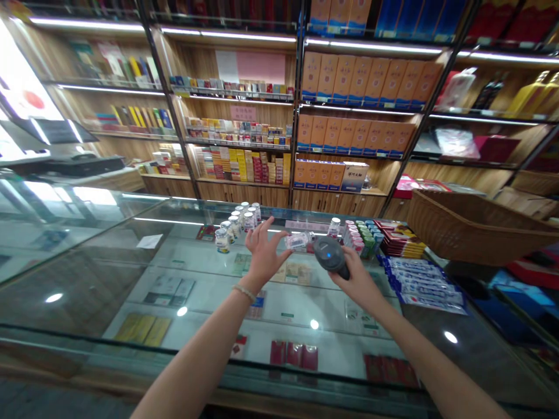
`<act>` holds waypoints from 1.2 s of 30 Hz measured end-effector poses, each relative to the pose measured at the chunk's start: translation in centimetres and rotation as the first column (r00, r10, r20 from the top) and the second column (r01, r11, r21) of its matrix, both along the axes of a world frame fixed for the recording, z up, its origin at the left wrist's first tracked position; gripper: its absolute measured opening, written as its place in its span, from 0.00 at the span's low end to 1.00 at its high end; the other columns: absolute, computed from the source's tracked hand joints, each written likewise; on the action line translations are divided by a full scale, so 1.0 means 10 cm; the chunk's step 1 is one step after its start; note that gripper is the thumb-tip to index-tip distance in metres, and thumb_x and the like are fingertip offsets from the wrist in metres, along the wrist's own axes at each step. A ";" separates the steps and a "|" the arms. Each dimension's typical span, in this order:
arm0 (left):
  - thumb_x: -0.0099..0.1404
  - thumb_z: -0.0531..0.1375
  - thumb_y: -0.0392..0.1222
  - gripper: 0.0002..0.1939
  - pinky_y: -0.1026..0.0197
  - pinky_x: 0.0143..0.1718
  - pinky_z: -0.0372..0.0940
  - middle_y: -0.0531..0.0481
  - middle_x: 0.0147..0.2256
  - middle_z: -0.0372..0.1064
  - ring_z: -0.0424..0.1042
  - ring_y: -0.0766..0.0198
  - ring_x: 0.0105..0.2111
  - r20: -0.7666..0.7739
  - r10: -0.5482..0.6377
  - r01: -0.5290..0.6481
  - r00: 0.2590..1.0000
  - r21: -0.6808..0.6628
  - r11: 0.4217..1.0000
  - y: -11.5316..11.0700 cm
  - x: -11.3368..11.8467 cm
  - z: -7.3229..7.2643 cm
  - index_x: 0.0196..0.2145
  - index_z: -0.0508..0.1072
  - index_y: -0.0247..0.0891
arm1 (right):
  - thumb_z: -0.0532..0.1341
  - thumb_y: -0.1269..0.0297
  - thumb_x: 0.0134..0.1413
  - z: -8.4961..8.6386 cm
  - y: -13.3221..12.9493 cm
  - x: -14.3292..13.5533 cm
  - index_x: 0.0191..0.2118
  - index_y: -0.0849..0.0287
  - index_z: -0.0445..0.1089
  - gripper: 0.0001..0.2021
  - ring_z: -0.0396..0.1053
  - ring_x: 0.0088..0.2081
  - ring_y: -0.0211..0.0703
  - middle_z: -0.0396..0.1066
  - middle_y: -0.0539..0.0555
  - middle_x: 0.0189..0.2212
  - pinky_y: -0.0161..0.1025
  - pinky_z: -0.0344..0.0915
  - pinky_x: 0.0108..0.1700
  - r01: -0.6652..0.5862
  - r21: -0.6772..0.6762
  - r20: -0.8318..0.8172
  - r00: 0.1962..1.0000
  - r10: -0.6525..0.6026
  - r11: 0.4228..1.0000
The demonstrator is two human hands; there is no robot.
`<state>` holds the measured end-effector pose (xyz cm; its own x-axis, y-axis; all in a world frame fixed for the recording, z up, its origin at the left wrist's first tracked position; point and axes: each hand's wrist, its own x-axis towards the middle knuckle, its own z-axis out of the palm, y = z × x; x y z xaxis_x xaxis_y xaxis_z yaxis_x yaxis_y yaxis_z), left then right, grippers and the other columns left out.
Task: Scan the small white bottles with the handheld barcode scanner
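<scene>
Shop shelves of boxed goods rise behind a glass counter [131,273] — above it, the left hand [262,256] pinches a small clear packet [298,240], the right hand [356,279] grips a barcode scanner [331,255] just beside it.

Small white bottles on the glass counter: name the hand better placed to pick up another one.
Left, probably. The left hand is nearer the small white bottles, though it holds a clear packet; the right hand grips the scanner.

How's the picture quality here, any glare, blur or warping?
Head view: ceiling lights glare as white spots on the glass counter; shelves bow outward from wide-angle distortion; the window at far left is blown out; left hand and right hand are fairly sharp.
</scene>
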<state>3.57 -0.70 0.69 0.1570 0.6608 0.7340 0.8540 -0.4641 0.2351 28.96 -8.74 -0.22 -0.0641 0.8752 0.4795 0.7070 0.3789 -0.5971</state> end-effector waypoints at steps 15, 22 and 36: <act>0.58 0.71 0.52 0.20 0.36 0.65 0.45 0.40 0.66 0.58 0.56 0.43 0.65 -0.022 0.033 -0.033 0.999 0.020 0.999 0.01 0.00 -0.02 0.47 0.78 0.49 | 0.64 0.62 0.44 0.23 -0.54 -0.17 0.52 0.55 0.63 0.25 0.76 0.40 0.52 0.79 0.54 0.37 0.41 0.67 0.40 -0.098 -0.344 -0.165 0.985 0.043 0.934; 0.58 0.70 0.52 0.20 0.36 0.65 0.45 0.40 0.66 0.59 0.56 0.42 0.65 -0.027 0.027 -0.026 0.999 0.009 1.000 0.01 -0.01 -0.02 0.48 0.77 0.49 | 0.63 0.67 0.41 0.26 -0.59 -0.21 0.52 0.53 0.62 0.28 0.76 0.37 0.50 0.78 0.52 0.36 0.39 0.65 0.39 -0.097 -0.381 -0.150 0.988 0.042 0.919; 0.59 0.69 0.51 0.18 0.37 0.66 0.44 0.41 0.66 0.59 0.58 0.43 0.65 -0.020 0.024 -0.023 1.000 0.015 1.000 0.01 0.00 -0.02 0.47 0.78 0.48 | 0.65 0.66 0.44 0.19 -0.61 -0.19 0.48 0.52 0.66 0.22 0.78 0.36 0.51 0.79 0.52 0.32 0.37 0.66 0.35 -0.007 -0.297 -0.056 0.998 -0.010 0.955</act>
